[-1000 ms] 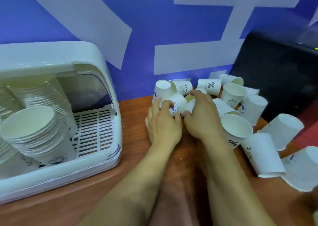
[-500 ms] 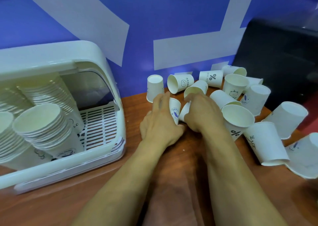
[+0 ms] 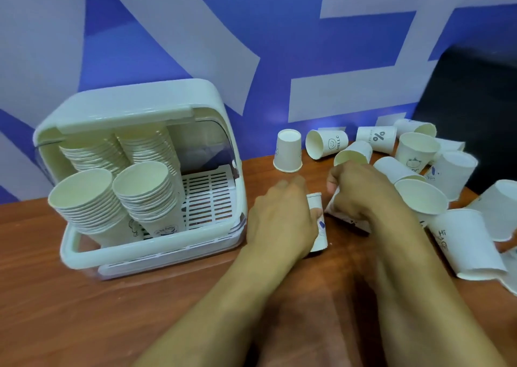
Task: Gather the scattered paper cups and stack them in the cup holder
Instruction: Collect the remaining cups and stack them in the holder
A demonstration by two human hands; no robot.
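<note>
Both forearms reach across the wooden counter point(image 3: 112, 310) from the near edge. Left hand point(image 3: 279, 224): fingers curled round a blue-marked paper cup point(image 3: 321, 226), which is tipped with its rim toward me. I cannot tell whether the cup touches the counter. Right hand point(image 3: 361, 193), just beside the left: fingers bent and closed on a second paper cup point(image 3: 334, 203), which is mostly hidden under the hand and blurred. To the left of the hands the white cup holder point(image 3: 151, 250) sits on the counter with its lid raised. Inside it, two nested cup stacks lean toward me, the front left stack point(image 3: 86, 198) and the front right stack point(image 3: 145, 190), with two more stacks behind them. The slatted floor on the holder's right side is bare. To the right of the hands is a cup marked "Hi" point(image 3: 467, 243) on its side, and an open-mouthed cup point(image 3: 419, 196) is touching the right wrist. Farther back, one cup stands upside down point(image 3: 288, 151), apart from the others. Beside it lies a "HELLO" cup point(image 3: 326, 142), then a "%" cup point(image 3: 376, 138) and a loose heap of others. A black object point(image 3: 472, 109) stands at the far right, and a blue-and-white wall point(image 3: 195, 31) is behind everything.
</note>
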